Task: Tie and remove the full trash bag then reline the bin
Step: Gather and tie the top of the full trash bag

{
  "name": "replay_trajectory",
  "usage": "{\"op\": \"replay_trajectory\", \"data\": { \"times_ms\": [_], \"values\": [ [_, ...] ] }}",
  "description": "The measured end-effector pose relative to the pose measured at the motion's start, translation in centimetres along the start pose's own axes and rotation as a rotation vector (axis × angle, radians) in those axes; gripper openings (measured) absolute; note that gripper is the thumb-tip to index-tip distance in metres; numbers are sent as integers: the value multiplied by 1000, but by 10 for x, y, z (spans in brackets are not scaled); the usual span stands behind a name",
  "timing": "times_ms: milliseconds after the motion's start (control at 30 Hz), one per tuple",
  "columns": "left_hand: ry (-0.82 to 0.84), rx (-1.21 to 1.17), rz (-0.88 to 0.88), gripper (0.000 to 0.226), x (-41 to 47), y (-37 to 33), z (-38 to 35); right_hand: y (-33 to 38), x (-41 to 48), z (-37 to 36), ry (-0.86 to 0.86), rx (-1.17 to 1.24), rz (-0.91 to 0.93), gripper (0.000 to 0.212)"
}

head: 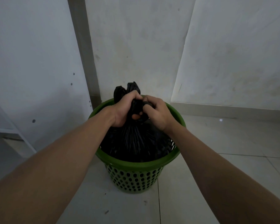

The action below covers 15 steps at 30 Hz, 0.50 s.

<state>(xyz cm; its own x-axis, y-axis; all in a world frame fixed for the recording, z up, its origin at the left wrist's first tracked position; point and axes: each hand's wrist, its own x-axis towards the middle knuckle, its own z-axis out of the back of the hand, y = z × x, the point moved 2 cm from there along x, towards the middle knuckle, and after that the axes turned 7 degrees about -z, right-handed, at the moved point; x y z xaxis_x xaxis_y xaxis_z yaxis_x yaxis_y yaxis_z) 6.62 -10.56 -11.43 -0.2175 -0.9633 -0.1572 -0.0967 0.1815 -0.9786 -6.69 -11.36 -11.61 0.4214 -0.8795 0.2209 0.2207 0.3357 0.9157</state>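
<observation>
The black trash bag (pixel 134 139) sits inside the green bin (pixel 136 165), which stands on the tiled floor (pixel 217 159) in a corner by the white wall (pixel 136 46). The top of the bag is bunched up into a neck above the rim. The neck is squeezed by the left hand (pixel 124 110), and 2 loose ends of the bag stick up behind it. A strip of the bag is pinched and wrapped around by the fingers of the right hand (pixel 157 112). Both grips are closed tight on the plastic.

The knot looks only partly made. To do this step well, the neck should be kept low and tight so no trash can slip out. The loose end should be pulled all the way through and then tugged hard. The plastic is thin, so it should be pulled slowly and not torn. The bin may tip if the bag is pulled sideways.
</observation>
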Motion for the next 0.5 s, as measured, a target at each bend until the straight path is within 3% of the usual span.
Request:
{"op": "replay_trajectory", "data": {
  "times_ms": [133, 233, 267, 400, 433, 500],
  "values": [
    [155, -22, 53, 16, -7, 0, 1, -7, 3, 1, -68, 8, -30, 23],
    [220, 28, 98, 6, -12, 2, 7, -6, 4, 7, -138, -101, 0, 17],
    [189, 40, 98, 7, -12, 3, 11, -5, 4, 9, -158, -153, 14, 15],
    [-240, 319, -62, 67, -13, 10, 24, -8, 2, 13, -152, -275, -17, 18],
    [-322, 413, -159, 72, -16, 12, 24, -8, 2, 14, -139, -277, -41, 17],
    [-335, 562, -360, 69, -23, 15, 19, -4, 5, 14, -86, -269, -95, 16]
  ]
}}
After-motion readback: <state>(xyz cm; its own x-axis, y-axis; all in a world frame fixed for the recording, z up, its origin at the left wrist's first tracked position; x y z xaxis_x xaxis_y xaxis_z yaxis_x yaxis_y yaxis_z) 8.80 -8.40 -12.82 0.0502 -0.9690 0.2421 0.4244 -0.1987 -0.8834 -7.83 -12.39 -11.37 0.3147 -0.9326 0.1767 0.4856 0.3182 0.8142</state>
